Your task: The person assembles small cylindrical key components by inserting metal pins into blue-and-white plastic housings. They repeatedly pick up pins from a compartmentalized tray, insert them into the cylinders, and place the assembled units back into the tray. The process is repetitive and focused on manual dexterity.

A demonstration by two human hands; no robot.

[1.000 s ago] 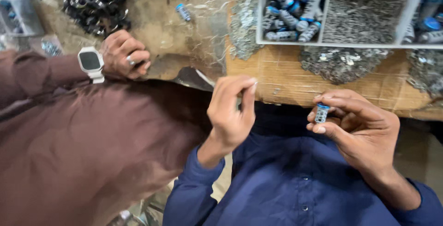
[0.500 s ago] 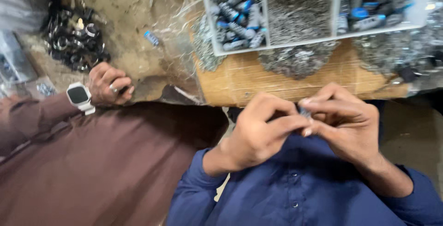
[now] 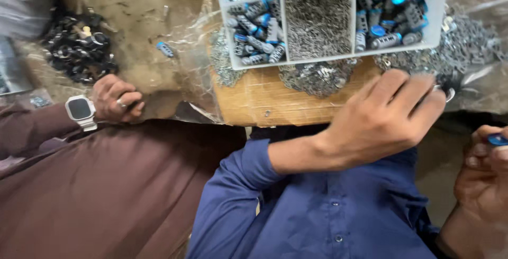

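My left hand (image 3: 389, 113) reaches out to the right over the edge of a wooden board (image 3: 264, 100). Its fingertips touch a heap of small grey metal parts (image 3: 465, 47), and they are too blurred to show whether they pinch anything. At the frame's right edge, close to my blue shirt (image 3: 328, 211), my right hand (image 3: 484, 177) holds a small blue-capped metal cylinder (image 3: 497, 139). The two hands are apart.
A white divided tray (image 3: 317, 59) on the board holds blue-capped cylinders (image 3: 256, 34) and fine metal bits (image 3: 317, 18). To the left, a co-worker in brown rests a hand (image 3: 114, 100) with a wristwatch (image 3: 80, 111) near a pile of black rings (image 3: 79, 47). One loose cylinder (image 3: 165, 49) lies there.
My hands were together on the cylinder half a second ago. Now the left hand has swung out to the metal heap, and the right hand has dropped to the lower right with the cylinder.
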